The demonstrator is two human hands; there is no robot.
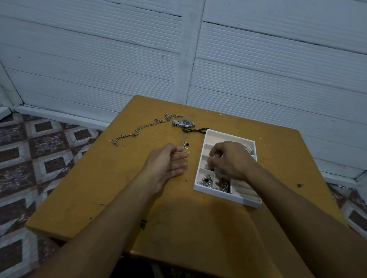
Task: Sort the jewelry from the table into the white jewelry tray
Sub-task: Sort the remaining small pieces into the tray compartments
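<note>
The right hand [229, 159] was over the white tray [203, 190], fingers pinched together, contents not discernible; the left hand [167, 166] rested beside the tray, loosely curled around a thin pin [178, 152]. The chain [143, 127] and watch [183, 123] lay beyond the tray; judged limp and slippery, the chain was best lifted near its middle; small earrings [185, 144] needed fingertip pinches.

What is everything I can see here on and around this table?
table: one, orange-brown wood, centre of view
jewelry tray: one, white, compartments, right of table centre; several near compartments hold silvery pieces
chain: one, silver, long, far left of table
watch: one, silver with dark dial, far edge, beside the chain's end
black cord: one, between watch and tray
small earrings: a few, silver, one with a dark bead, left of tray
floor tiles: patterned brown and pale
wall panels: white
left hand: holds a thin silver pin
right hand: over the tray, fingers down; contents unclear
</note>
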